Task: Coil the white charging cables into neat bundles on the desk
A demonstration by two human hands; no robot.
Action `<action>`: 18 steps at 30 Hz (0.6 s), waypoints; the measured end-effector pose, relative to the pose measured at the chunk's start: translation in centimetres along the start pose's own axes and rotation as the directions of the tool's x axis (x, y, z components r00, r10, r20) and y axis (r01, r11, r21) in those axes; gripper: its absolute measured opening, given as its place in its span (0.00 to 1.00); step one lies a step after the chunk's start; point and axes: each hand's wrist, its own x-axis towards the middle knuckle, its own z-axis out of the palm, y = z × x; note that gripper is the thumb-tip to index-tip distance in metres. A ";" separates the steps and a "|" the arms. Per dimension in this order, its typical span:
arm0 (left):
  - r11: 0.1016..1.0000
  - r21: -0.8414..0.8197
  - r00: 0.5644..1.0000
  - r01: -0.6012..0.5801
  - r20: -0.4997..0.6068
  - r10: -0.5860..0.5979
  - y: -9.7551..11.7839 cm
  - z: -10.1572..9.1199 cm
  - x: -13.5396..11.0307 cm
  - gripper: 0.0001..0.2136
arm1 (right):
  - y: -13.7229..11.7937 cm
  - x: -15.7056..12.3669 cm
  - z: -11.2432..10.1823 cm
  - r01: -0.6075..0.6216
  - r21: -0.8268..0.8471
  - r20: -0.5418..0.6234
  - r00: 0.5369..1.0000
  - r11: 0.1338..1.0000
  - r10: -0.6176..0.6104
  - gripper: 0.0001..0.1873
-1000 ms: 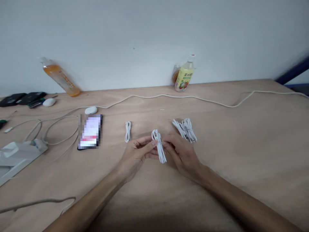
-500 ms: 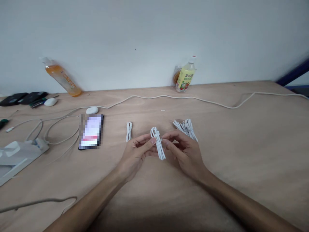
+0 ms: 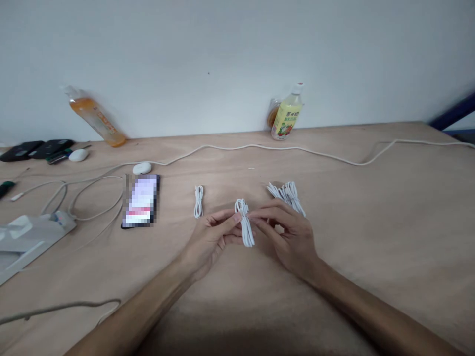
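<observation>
A coiled white cable [image 3: 247,230], folded into a small bundle and bound near its middle, is pinched between the thumb and fingers of my left hand [image 3: 215,235]. From the other side, my right hand [image 3: 289,232] has its thumb and fingertips closed together at the bundle's waist, on the thin twist tie there, which the fingertips mostly hide. Beyond my left hand lies a single bundled white cable [image 3: 199,201]. A larger group of white cable bundles [image 3: 291,195] lies just past my right hand and is partly covered by it.
A phone [image 3: 141,201] and a white earbud case [image 3: 142,168] lie to the left, near a white power strip [image 3: 33,237] and loose cables. One long white cable [image 3: 297,149] runs across the back. An orange bottle [image 3: 98,121] and a yellow bottle [image 3: 287,116] are by the wall.
My right fingers have come closer together at the bundle's waist, and the thin tie end seen sticking out earlier is now hidden. My left hand keeps its hold, with the bundle slightly lower.
</observation>
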 end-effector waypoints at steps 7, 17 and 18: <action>0.988 -0.119 0.996 0.094 0.022 -0.092 -0.2 -0.2 0.0 0.12 | 0.3 0.0 -0.2 0.096 -0.052 0.011 0.995 0.994 -0.096 0.19; 0.975 -0.160 0.988 0.155 0.039 -0.151 0.4 0.3 -0.2 0.04 | 0.4 -0.5 0.1 0.098 -0.106 0.014 0.995 0.990 -0.097 0.15; 0.981 -0.144 0.991 0.132 0.056 -0.125 0.4 0.3 -0.2 0.07 | 0.3 -0.4 0.1 0.044 -0.080 -0.012 0.999 0.996 -0.045 0.14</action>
